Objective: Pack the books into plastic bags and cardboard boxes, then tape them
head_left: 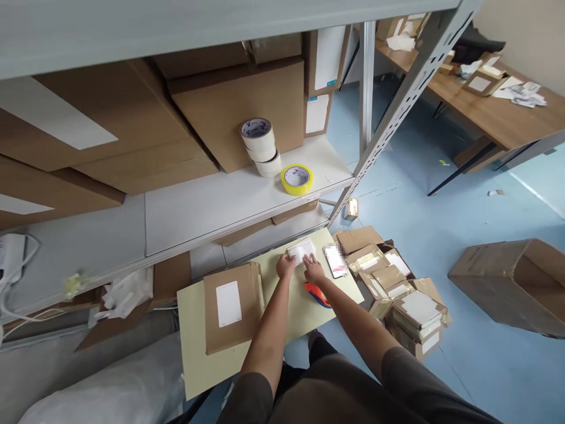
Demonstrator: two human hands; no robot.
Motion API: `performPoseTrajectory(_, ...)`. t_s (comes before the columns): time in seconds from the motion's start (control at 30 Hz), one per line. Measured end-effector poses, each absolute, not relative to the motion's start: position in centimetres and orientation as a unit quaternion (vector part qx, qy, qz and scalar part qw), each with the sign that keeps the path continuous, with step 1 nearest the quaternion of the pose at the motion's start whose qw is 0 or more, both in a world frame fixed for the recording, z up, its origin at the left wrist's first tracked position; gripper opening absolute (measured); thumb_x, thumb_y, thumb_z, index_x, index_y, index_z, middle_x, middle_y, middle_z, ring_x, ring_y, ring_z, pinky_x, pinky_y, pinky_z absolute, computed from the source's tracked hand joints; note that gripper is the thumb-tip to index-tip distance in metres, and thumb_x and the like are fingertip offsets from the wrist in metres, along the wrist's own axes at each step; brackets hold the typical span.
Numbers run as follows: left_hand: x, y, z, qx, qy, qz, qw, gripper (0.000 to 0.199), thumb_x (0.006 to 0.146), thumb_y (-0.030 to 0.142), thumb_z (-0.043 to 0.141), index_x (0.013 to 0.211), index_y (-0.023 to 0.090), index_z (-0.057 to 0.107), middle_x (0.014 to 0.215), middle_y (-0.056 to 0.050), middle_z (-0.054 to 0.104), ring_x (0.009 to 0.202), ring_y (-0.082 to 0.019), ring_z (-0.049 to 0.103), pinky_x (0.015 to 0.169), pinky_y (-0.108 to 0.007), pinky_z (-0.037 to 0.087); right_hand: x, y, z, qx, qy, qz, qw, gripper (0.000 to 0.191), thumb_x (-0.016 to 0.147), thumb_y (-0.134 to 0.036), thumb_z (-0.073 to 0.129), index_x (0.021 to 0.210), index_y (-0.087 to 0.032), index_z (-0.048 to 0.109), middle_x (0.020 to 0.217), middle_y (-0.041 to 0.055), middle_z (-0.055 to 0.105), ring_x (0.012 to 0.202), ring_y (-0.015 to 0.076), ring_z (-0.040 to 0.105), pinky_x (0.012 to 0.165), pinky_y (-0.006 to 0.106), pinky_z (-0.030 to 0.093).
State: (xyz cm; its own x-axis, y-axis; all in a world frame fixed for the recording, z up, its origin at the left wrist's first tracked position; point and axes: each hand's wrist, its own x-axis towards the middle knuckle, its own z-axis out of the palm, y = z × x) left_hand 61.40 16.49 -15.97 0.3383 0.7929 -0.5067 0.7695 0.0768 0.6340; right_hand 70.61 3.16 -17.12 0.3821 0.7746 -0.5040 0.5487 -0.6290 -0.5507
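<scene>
A small white paper or stack of slips (302, 251) lies over the cream tabletop (194, 330); I cannot tell how many sheets it is. At its lower left edge my left hand (286, 267) pinches it between thumb and fingers. My right hand (313, 270) rests its outstretched fingers on the lower right part of the paper. Just below the right wrist is an orange and blue tape dispenser (317, 294), partly covered by the forearm. A phone (335, 260) with a lit screen lies right of the hands. To the left sits a flat cardboard box (233, 335) bearing a white label.
Beyond the tabletop runs a grey metal shelf (185, 227) with large cartons (247, 100), stacked white tape rolls (260, 147) and a yellow-edged tape roll (297, 179). Small boxes (388, 277) pile up at the right. A large carton (489, 282) lies on the blue floor.
</scene>
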Motion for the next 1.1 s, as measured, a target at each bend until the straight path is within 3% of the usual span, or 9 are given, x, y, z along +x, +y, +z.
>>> performPoseTrajectory(0.13,61.3,17.0,-15.5,0.716,0.535,-0.009,0.449,0.056,0.086,0.035,0.073,0.14,0.025,0.064,0.113,-0.01,0.079,0.107,-0.027,0.073,0.091,-0.031,0.05,71.1,3.0,-16.8,-0.815,-0.392,0.393,0.162,0.083,0.085,-0.005,0.053,0.165,-0.023,0.042,0.175,0.0059,0.032,0.166,0.0305,0.012,0.128,0.051,0.031)
performPoseTrajectory(0.23,61.3,17.5,-15.0,0.747,0.494,-0.012,0.444,0.041,0.082,0.029,0.077,0.123,0.025,0.075,0.124,-0.011,0.074,0.112,-0.026,0.07,0.098,-0.032,0.05,71.6,2.6,-16.7,-0.807,-0.377,0.408,0.201,0.078,0.085,-0.006,0.055,0.161,-0.022,0.048,0.171,0.008,0.041,0.164,0.0303,0.021,0.128,0.048,0.033)
performPoseTrajectory(0.37,61.1,18.2,-13.7,0.768,0.434,0.032,0.469,0.017,0.077,0.019,0.08,0.093,0.022,0.08,0.139,-0.011,0.068,0.126,-0.027,0.065,0.112,-0.035,0.045,72.7,2.5,-16.0,-0.806,-0.304,0.404,0.308,0.072,0.087,-0.016,0.062,0.158,-0.021,0.051,0.161,0.013,0.054,0.151,0.0303,0.048,0.124,0.045,0.04)
performPoseTrajectory(0.47,60.9,18.9,-12.0,0.779,0.354,0.055,0.515,0.011,0.072,0.015,0.082,0.081,0.022,0.078,0.146,-0.011,0.066,0.136,-0.03,0.059,0.119,-0.043,0.042,73.8,2.6,-14.6,-0.799,-0.242,0.385,0.393,0.076,0.085,-0.029,0.068,0.158,-0.024,0.049,0.156,0.0128,0.058,0.139,0.0298,0.058,0.114,0.045,0.049)
performPoseTrajectory(0.57,60.5,19.8,-9.9,0.776,0.292,0.049,0.557,0.013,0.068,0.02,0.088,0.075,0.021,0.077,0.141,-0.012,0.071,0.136,-0.033,0.059,0.12,-0.049,0.041,75.0,2.4,-12.7,-0.767,-0.221,0.398,0.452,0.062,0.078,-0.042,0.075,0.136,-0.022,0.066,0.131,0.0119,0.073,0.119,0.0304,0.068,0.1,0.043,0.056)
performPoseTrajectory(0.63,60.3,20.4,-8.6,0.769,0.276,0.035,0.575,0.018,0.066,0.027,0.091,0.077,0.021,0.079,0.128,-0.014,0.076,0.134,-0.035,0.061,0.118,-0.049,0.045,75.6,1.9,-11.5,-0.733,-0.211,0.421,0.491,0.049,0.076,-0.054,0.076,0.111,-0.019,0.073,0.107,0.0096,0.078,0.101,0.0284,0.07,0.091,0.04,0.058)
performPoseTrajectory(0.73,60.2,21.3,-7.2,0.756,0.275,0.007,0.594,0.029,0.063,0.038,0.093,0.081,0.019,0.081,0.11,-0.011,0.08,0.117,-0.034,0.07,0.106,-0.044,0.053,76.2,0.8,-9.8,-0.692,-0.179,0.432,0.549,0.051,0.071,-0.065,0.078,0.089,-0.019,0.07,0.085,0.0053,0.074,0.082,0.0232,0.068,0.08,0.036,0.057)
performPoseTrajectory(0.87,60.8,22.1,-6.2,0.755,0.24,-0.048,0.609,0.028,0.061,0.039,0.092,0.077,0.019,0.082,0.092,-0.007,0.08,0.095,-0.028,0.074,0.092,-0.038,0.058,77.2,-1.0,-7.8,-0.688,-0.16,0.423,0.568,0.053,0.064,-0.067,0.083,0.082,-0.02,0.066,0.074,0.0026,0.069,0.072,0.0201,0.063,0.071,0.034,0.054)
performPoseTrajectory(1.1,62.7,21.4,-5.9,0.729,0.222,-0.094,0.641,0.037,0.058,0.048,0.093,0.075,0.017,0.082,0.08,-0.006,0.079,0.081,-0.025,0.073,0.078,-0.034,0.057,78.0,-2.7,-5.9,-0.713,-0.175,0.386,0.559,0.05,0.064,-0.066,0.081,0.078,-0.02,0.066,0.07,0.0029,0.068,0.064,0.0189,0.06,0.06,0.03,0.047)
